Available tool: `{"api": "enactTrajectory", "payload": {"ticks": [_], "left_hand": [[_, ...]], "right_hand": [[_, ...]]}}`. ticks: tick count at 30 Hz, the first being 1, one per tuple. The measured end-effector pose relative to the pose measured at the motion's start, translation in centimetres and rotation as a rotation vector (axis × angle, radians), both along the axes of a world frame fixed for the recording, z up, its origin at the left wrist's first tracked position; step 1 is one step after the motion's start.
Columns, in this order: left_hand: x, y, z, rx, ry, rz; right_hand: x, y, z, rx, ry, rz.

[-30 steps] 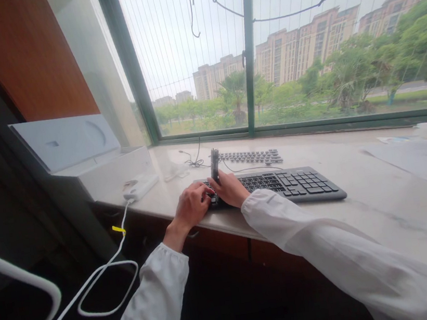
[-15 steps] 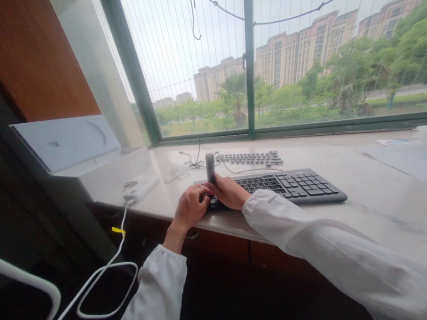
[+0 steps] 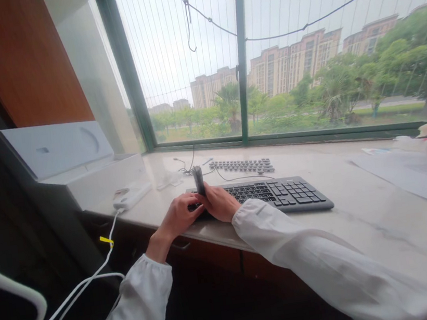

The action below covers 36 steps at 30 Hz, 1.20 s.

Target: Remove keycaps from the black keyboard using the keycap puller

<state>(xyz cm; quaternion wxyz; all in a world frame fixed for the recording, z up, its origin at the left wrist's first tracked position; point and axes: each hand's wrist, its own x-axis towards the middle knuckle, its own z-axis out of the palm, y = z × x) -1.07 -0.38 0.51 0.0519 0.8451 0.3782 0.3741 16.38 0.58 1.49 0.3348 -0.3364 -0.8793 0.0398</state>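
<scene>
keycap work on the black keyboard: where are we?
Done: rows of loose keycaps lie behind the keyboard. In hand: right hand holds a slim dark tool upright at the keyboard's left end; left hand rests beside it. Left: most keys look seated.

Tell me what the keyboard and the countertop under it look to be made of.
Keyboard: likely matte black plastic, judging by its dull, even sheen and moulded keys. Countertop: seemingly polished stone or a stone-look slab, pale beige with faint veining and soft window reflections.
</scene>
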Motion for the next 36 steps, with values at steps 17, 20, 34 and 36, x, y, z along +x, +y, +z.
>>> {"api": "enactTrajectory", "payload": {"ticks": [17,20,34,36], "left_hand": [[-0.6,0.7,-0.2,-0.108,-0.035,-0.034],[-0.5,0.9,0.6,-0.186,-0.014,-0.049],[0.3,0.3,1.8,0.201,0.408,-0.01],[0.5,0.2,1.7,0.217,0.482,0.037]], "right_hand": [[-0.1,0.3,-0.3,0.045,-0.03,0.011],[-0.1,0.4,-0.4,0.022,-0.009,0.003],[-0.3,0.0,0.0,-0.056,0.033,-0.177],[-0.4,0.2,-0.1,-0.066,0.052,-0.213]]}}
